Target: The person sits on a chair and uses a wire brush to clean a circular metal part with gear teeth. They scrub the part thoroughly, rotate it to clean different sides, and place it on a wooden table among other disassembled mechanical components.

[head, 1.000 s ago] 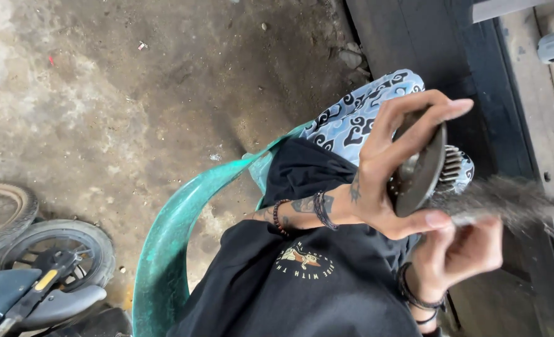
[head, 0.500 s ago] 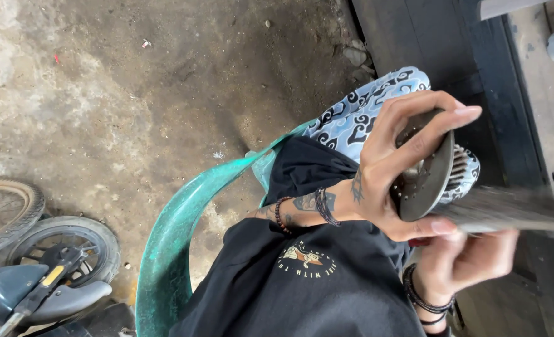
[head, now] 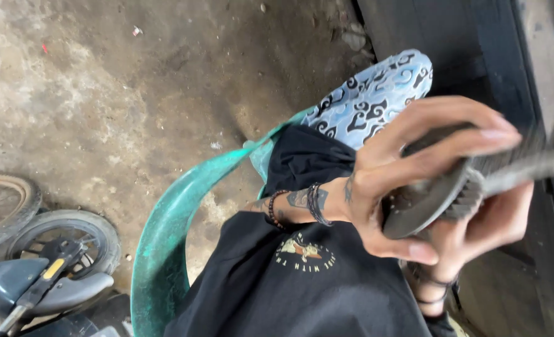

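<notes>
My left hand (head: 383,181), with a tattooed wrist and dark bead bracelets, grips a round, dark metal disc (head: 423,203) by its rim, fingers over the top and thumb underneath. The disc has a ribbed or toothed part on its far side. My right hand (head: 486,228) sits just behind and below the disc and holds a long grey tool (head: 526,162) that reaches right along the disc's face. The tool is blurred by motion, so its kind is unclear. Both hands hover over my lap, above a black shirt (head: 302,287) and blue patterned shorts (head: 370,100).
I sit on a green plastic chair (head: 164,231) over a stained concrete floor (head: 114,93). A small grey scooter with a black tyre (head: 64,249) lies at the lower left beside another tyre (head: 2,206). A dark wooden bench or step (head: 476,50) runs along the right.
The view has shifted closer to the hands. The grey tool in my right hand has moved along the disc and stays blurred. My left hand keeps its grip on the disc.
</notes>
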